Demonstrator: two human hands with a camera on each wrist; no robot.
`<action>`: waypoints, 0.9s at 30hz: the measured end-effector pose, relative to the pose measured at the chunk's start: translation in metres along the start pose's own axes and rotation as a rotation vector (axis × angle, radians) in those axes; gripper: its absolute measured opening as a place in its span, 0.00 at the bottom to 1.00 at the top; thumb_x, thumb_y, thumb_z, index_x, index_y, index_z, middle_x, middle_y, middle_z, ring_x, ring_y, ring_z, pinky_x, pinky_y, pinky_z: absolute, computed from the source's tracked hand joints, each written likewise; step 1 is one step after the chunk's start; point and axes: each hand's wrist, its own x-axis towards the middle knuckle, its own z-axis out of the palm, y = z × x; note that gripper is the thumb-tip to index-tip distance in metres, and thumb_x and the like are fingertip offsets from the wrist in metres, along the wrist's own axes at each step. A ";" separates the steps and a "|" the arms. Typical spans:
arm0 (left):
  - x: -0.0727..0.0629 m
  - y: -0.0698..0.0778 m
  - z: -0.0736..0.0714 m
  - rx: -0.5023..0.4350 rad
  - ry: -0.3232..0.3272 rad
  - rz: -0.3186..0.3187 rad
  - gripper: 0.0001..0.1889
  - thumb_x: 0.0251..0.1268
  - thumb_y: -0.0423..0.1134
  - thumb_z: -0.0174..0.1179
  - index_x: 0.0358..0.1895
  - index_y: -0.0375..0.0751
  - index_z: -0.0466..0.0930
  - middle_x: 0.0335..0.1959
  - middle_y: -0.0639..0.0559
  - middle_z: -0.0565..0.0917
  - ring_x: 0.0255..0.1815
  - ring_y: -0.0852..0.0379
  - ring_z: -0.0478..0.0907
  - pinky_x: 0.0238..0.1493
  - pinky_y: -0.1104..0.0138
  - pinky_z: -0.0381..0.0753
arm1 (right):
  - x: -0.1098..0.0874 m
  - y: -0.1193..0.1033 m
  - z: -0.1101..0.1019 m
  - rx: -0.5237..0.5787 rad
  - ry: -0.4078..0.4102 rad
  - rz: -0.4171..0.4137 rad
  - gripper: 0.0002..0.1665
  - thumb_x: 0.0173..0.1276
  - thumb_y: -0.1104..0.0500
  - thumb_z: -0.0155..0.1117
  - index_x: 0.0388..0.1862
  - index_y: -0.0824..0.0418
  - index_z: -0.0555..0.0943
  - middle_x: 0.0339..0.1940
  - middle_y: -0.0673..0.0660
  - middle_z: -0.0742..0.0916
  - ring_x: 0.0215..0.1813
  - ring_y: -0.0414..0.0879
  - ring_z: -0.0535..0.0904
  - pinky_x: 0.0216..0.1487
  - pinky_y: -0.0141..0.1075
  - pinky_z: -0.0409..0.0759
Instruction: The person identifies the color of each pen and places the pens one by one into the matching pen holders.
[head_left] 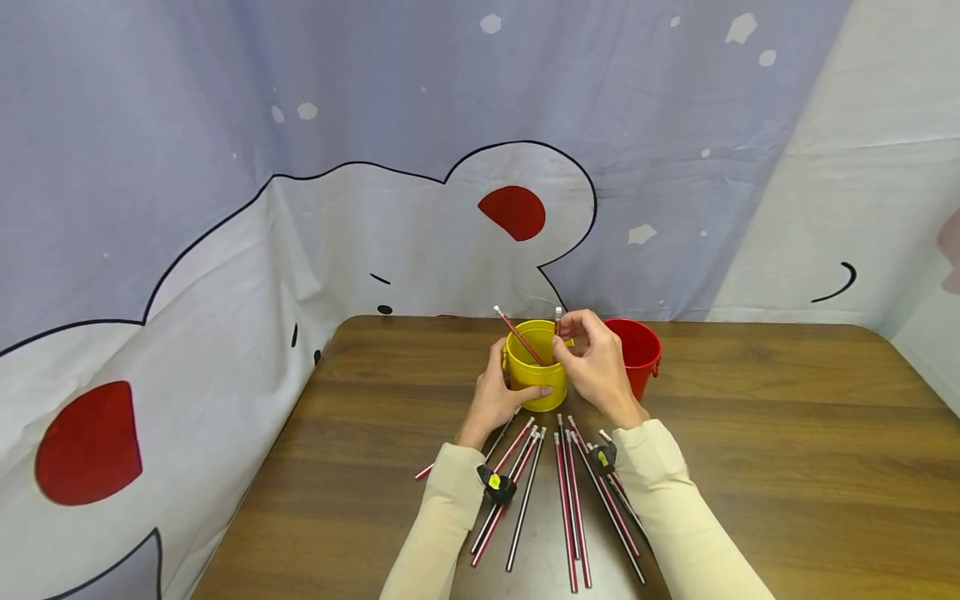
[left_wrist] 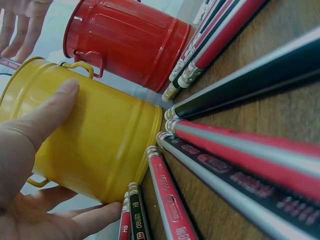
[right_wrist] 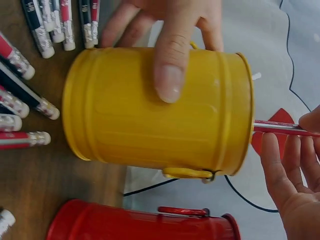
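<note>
A yellow metal bucket [head_left: 538, 393] with small side handles stands near the table's back edge. My left hand [head_left: 495, 395] holds it from the left, thumb across its front and fingers around the far side, as the left wrist view shows. With my right hand [head_left: 596, 360] I pinch a red-striped pencil [right_wrist: 277, 127] by its upper part over the bucket's rim; its lower end is hidden inside. Another red-striped pencil [head_left: 517, 333] leans in the bucket, its white eraser end up to the left.
A red bucket [head_left: 636, 350] stands just right of the yellow one. Several red-striped and black-striped pencils [head_left: 527, 500] lie fanned on the wooden table [head_left: 787, 458] below both hands, eraser ends toward the buckets. A printed curtain [head_left: 405, 225] hangs behind the table.
</note>
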 end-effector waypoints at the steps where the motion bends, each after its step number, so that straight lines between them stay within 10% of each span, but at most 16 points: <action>1: 0.000 0.000 0.000 0.001 0.000 0.001 0.48 0.42 0.54 0.71 0.67 0.59 0.51 0.57 0.52 0.73 0.56 0.54 0.72 0.59 0.59 0.71 | -0.001 0.001 0.001 -0.003 -0.001 0.000 0.11 0.56 0.74 0.61 0.39 0.74 0.74 0.35 0.67 0.80 0.35 0.54 0.78 0.33 0.24 0.79; 15: 0.001 -0.001 0.001 -0.007 -0.006 0.000 0.48 0.42 0.53 0.71 0.67 0.60 0.51 0.56 0.52 0.73 0.55 0.55 0.73 0.57 0.60 0.72 | -0.009 0.007 0.005 0.039 -0.001 0.037 0.11 0.55 0.76 0.61 0.38 0.75 0.74 0.34 0.69 0.80 0.35 0.57 0.78 0.37 0.53 0.80; 27: 0.001 -0.001 0.000 0.011 0.002 0.003 0.48 0.42 0.54 0.71 0.67 0.58 0.51 0.56 0.51 0.74 0.54 0.54 0.73 0.57 0.60 0.72 | -0.012 0.007 0.008 0.073 -0.002 0.048 0.11 0.55 0.76 0.61 0.39 0.76 0.74 0.36 0.70 0.80 0.37 0.58 0.78 0.40 0.55 0.79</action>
